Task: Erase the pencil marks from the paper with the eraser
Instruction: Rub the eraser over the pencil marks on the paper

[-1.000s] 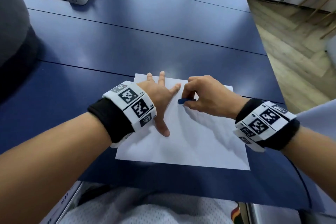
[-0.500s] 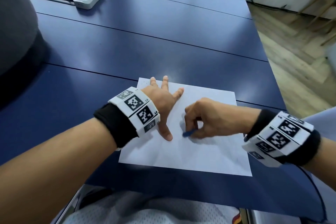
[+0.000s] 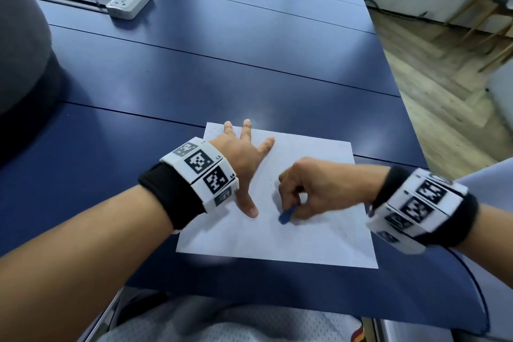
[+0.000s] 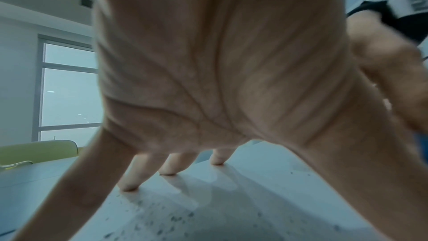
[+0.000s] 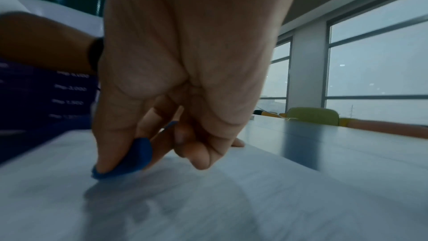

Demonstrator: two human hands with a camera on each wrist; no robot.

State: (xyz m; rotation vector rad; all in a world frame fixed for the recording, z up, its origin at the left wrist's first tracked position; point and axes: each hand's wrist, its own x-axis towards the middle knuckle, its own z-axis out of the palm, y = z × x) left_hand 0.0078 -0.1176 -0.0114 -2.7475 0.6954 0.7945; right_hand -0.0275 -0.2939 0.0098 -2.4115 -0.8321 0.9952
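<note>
Blue eraser (image 3: 286,215) is pinched between the thumb and curled fingers of the right hand (image 3: 319,189), its tip pressed on the paper (image 3: 305,241) near the sheet's middle. Just beside it, the left hand (image 3: 244,164) lies spread flat, fingertips (image 4: 129,186) pinning the paper to the navy tabletop (image 3: 222,86). A power strip (image 3: 129,3) sits far back.

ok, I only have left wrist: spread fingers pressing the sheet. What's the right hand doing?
Observer: The right hand pinches a blue eraser, tip down on the paper.
Operator: Where on the sheet?
Observer: Roughly mid-sheet, just right of the thumb of the left hand, with a gap between them.
Operator: Anything else on the table?
Observer: A white power strip, far left on the blue table.
</note>
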